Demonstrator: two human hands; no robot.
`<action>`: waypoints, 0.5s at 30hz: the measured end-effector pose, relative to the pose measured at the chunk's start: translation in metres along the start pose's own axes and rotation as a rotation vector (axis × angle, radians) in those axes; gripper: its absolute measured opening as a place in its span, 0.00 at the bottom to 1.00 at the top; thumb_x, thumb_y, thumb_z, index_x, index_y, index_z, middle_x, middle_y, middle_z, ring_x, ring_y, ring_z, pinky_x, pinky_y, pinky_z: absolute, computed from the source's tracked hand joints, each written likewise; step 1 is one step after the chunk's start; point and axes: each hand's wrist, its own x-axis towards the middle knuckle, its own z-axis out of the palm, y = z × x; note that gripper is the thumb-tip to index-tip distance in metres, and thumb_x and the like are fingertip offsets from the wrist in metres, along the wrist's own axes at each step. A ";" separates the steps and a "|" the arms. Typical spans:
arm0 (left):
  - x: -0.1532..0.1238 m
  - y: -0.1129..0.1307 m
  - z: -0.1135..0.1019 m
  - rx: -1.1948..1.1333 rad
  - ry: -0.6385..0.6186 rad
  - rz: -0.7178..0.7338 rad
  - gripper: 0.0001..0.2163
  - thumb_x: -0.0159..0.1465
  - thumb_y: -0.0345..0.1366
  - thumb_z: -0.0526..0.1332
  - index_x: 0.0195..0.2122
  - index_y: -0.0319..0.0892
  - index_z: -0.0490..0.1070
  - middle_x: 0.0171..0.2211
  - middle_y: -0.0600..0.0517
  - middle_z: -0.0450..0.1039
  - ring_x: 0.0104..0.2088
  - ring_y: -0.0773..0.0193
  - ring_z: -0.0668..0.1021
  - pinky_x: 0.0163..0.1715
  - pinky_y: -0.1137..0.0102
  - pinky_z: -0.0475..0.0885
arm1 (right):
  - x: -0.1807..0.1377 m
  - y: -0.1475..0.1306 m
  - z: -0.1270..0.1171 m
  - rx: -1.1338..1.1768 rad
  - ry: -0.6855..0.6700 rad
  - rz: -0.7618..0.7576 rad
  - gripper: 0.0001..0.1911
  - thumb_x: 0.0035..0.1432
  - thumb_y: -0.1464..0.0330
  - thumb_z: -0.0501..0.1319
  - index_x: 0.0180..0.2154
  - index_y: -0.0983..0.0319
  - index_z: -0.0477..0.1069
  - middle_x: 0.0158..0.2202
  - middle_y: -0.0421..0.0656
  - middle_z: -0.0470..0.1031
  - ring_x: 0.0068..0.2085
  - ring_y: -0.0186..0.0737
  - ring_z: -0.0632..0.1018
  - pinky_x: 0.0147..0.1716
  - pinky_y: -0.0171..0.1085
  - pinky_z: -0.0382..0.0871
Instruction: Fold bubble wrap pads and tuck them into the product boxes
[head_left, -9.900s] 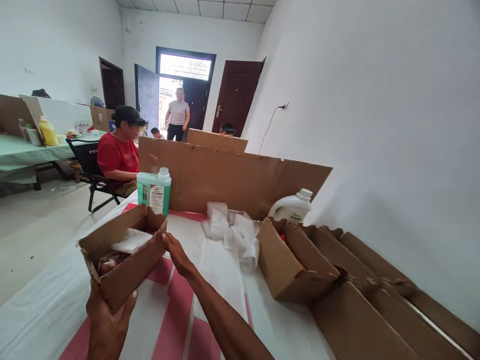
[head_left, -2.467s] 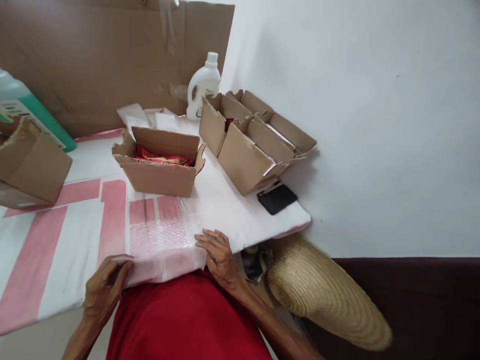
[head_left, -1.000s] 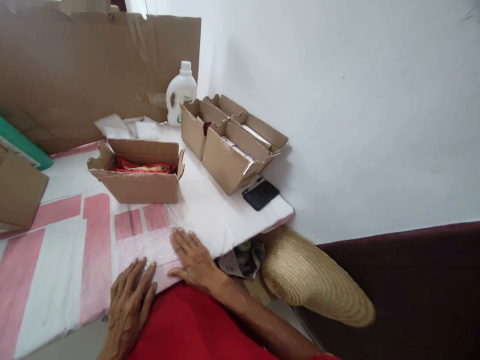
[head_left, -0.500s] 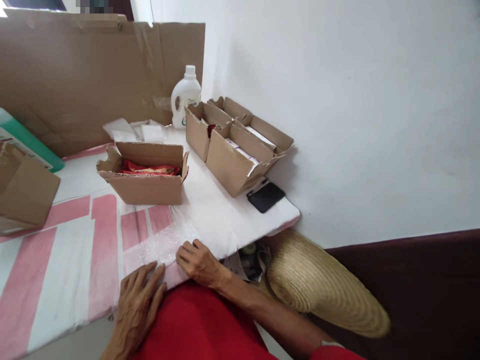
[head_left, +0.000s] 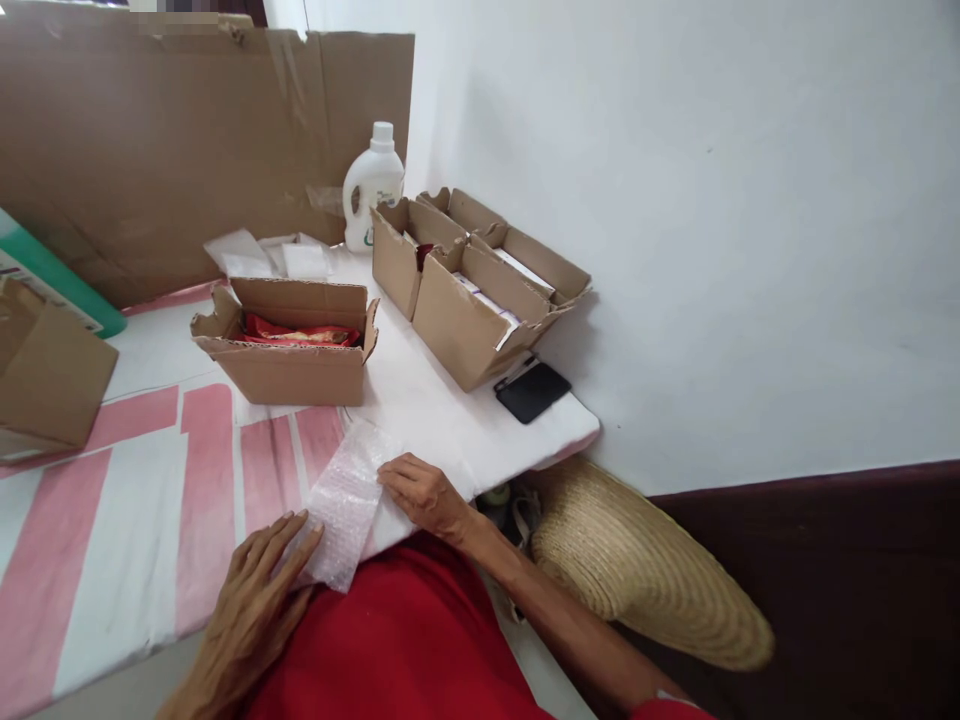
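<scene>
A clear piece of bubble wrap (head_left: 346, 510) lies slanted at the table's front edge, its lower end close to the red shirt. My left hand (head_left: 259, 575) rests with outstretched fingers at its lower left side, the fingertips touching or just beside it. At its upper right, the bent fingers of my right hand (head_left: 424, 495) are closed on the side edge of the wrap. Behind it stands an open cardboard box (head_left: 300, 375) with red packets (head_left: 296, 333) inside.
Several open cardboard boxes (head_left: 465, 335) stand together by the wall, with a black flat pouch (head_left: 534, 392) in front. A white jug (head_left: 375, 190) and white packets (head_left: 304, 260) are at the back. A green bottle (head_left: 67, 285) and another box (head_left: 56, 380) lie left. A woven straw item (head_left: 637, 570) sits below right.
The bubble wrap has turned and slid toward me, now lying slanted over the table edge. My right hand has moved right and slightly up; my left hand has shifted slightly left.
</scene>
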 end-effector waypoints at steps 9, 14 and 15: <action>-0.010 0.005 0.013 -0.014 0.045 0.079 0.18 0.68 0.29 0.58 0.59 0.43 0.71 0.56 0.44 0.76 0.60 0.56 0.75 0.55 0.63 0.69 | 0.000 -0.031 -0.006 -0.250 -0.096 -0.098 0.14 0.69 0.73 0.53 0.53 0.66 0.72 0.54 0.54 0.77 0.55 0.50 0.75 0.50 0.47 0.73; -0.011 0.006 0.007 -0.045 0.083 0.060 0.15 0.69 0.28 0.56 0.54 0.42 0.73 0.52 0.44 0.79 0.56 0.57 0.77 0.52 0.65 0.72 | -0.006 -0.063 0.007 -0.253 -0.210 -0.255 0.14 0.72 0.72 0.52 0.54 0.65 0.71 0.55 0.49 0.78 0.57 0.46 0.74 0.52 0.45 0.69; -0.009 0.006 0.006 -0.054 0.092 0.054 0.14 0.69 0.28 0.56 0.53 0.43 0.73 0.50 0.45 0.79 0.54 0.58 0.78 0.51 0.65 0.72 | -0.006 -0.066 0.010 -0.245 -0.217 -0.252 0.14 0.72 0.72 0.53 0.53 0.66 0.71 0.53 0.49 0.78 0.56 0.45 0.75 0.52 0.44 0.69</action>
